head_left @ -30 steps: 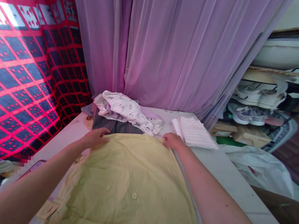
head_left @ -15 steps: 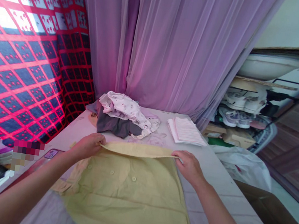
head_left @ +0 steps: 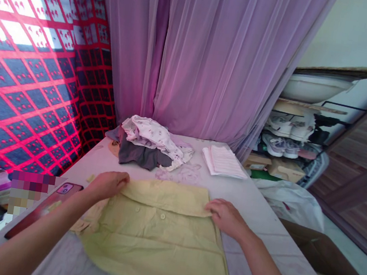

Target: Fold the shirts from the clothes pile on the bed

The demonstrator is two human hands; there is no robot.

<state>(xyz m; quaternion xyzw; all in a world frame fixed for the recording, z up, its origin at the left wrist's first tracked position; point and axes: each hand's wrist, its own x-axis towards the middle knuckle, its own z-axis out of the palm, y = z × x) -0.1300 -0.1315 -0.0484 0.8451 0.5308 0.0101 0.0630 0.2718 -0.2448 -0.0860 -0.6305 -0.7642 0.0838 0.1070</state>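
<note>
A pale yellow buttoned garment (head_left: 159, 253) lies spread on the table in front of me, its far edge folded over toward me as a flap. Two buttons show just below that flap, and bunched cloth lies at its left side. My left hand (head_left: 110, 185) is closed on the flap's left end, fingertips partly hidden. At the right end, my right hand (head_left: 227, 215) pinches the flap's edge between thumb and fingers.
A pile of crumpled clothes (head_left: 149, 146) and a folded white striped cloth (head_left: 224, 162) lie at the back of the table (head_left: 257, 240). A phone (head_left: 64, 188) is by my left forearm. Purple curtains (head_left: 209, 58) hang behind; a shoe rack (head_left: 286, 139) stands right.
The far edge of the yellow garment, held up before, has come down toward me and now lies as a wider flap. My right hand moved slightly nearer; the view shifted a little.
</note>
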